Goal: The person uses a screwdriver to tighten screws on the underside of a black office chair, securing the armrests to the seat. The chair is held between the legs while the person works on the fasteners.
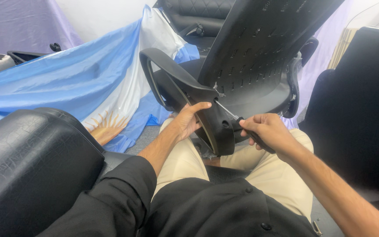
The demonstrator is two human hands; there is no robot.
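A black office chair (pixel 259 57) lies tipped toward me, its perforated plastic back facing up. Its looped black armrest (pixel 176 81) reaches down to a thick mounting end above my lap. My left hand (pixel 188 119) holds that lower end from the left, fingers spread over it. My right hand (pixel 266 131) is closed on the black handle of a screwdriver (pixel 231 115). The thin metal shaft slants up and left, with its tip where the armrest meets the seat.
A black leather cushion (pixel 27 162) fills the lower left. A light blue and white flag cloth with a sun emblem (pixel 80 83) drapes the floor behind it. Another black chair part (pixel 360 109) stands at right, and a black quilted seat (pixel 194 17) at the back.
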